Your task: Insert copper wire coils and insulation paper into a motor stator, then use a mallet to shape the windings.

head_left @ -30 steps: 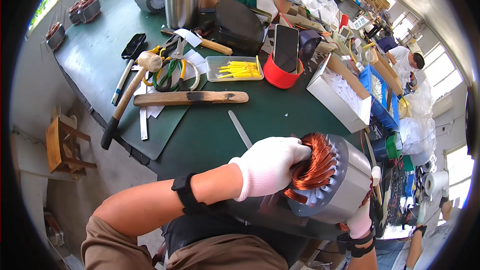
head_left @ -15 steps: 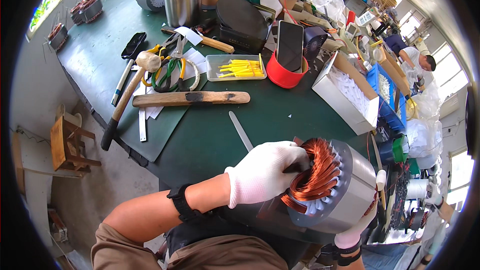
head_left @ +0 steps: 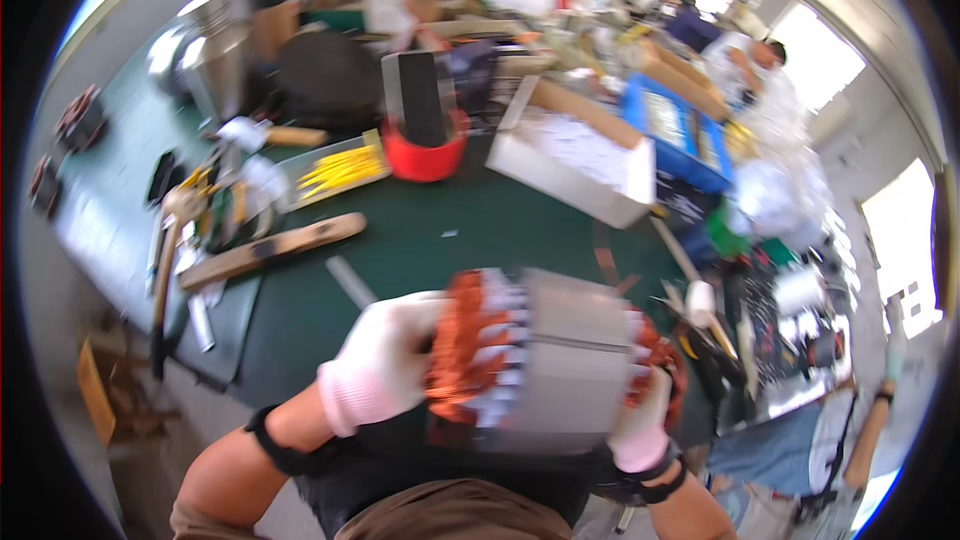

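A grey metal motor stator (head_left: 580, 355) lies crosswise between my two gloved hands, low over the near side of the green worktable (head_left: 470, 225). From its left end bulges a copper winding (head_left: 458, 350), bordered by pale insulation tabs. My left hand (head_left: 385, 355), in a white glove, is closed against this winding; its fingertips are partly hidden behind the copper. At the other end, my right hand (head_left: 642, 425) grips the stator from below, beside the right-hand winding (head_left: 668, 365). Motion blurs the picture.
Left of the stator lie a wooden bar (head_left: 280, 250), a mallet (head_left: 184, 204) and a tray of yellow sticks (head_left: 342, 170). Behind are a phone (head_left: 415, 95) in a red holder, a white box (head_left: 570, 185) and a blue bin (head_left: 670, 130). Two other people are at the right.
The view has swung right. The stator has turned from a slant to nearly level, facing more side-on. My right hand, mostly hidden behind it before, now shows at its right end.
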Demonstrator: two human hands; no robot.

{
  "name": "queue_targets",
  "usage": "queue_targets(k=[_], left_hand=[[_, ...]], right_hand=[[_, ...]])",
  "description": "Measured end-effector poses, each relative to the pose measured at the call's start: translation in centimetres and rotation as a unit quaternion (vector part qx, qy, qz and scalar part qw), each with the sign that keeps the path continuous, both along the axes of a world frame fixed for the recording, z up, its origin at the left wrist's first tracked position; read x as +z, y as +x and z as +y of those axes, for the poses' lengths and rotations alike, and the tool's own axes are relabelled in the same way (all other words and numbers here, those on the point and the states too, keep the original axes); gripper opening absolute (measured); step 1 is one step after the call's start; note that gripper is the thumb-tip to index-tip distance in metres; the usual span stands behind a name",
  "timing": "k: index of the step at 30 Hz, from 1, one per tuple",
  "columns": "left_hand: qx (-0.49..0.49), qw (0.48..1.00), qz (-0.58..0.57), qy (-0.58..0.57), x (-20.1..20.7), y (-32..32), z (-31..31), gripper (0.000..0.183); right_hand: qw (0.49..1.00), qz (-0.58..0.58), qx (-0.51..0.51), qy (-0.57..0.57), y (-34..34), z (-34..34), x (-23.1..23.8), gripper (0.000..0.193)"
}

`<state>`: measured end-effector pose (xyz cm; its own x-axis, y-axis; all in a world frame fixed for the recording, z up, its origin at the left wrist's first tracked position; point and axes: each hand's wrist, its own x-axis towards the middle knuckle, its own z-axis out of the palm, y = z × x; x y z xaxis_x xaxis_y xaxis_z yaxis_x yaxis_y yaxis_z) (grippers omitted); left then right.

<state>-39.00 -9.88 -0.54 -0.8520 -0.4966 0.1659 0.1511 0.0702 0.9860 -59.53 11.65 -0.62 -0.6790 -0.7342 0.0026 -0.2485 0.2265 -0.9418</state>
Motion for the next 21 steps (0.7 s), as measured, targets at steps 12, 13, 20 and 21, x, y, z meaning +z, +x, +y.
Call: queue_targets(k=[12,13,20,21], left_hand=[[-0.049,0.858,0.097,0.502,-2.9,2.0,-2.1,0.044],[-0.065,0.859,0.111,0.495,-2.7,2.0,-2.2,0.041],[-0.045,0.967,-0.061,0.242,1.4,0.9,-0.6,0.035],[-0.044,0.99,-0.056,0.119,0.9,0.1,-0.8,0.03]], right_hand=[[0.826,0.511,-0.046,0.232,-12.4,12.5,1.6,0.026],[0.807,0.492,-0.053,0.321,-13.9,13.1,0.9,0.029],[0.781,0.497,-0.002,0.379,-17.2,14.2,-0.6,0.031],[0.795,0.491,-0.005,0.356,-17.3,15.8,0.3,0.03]])
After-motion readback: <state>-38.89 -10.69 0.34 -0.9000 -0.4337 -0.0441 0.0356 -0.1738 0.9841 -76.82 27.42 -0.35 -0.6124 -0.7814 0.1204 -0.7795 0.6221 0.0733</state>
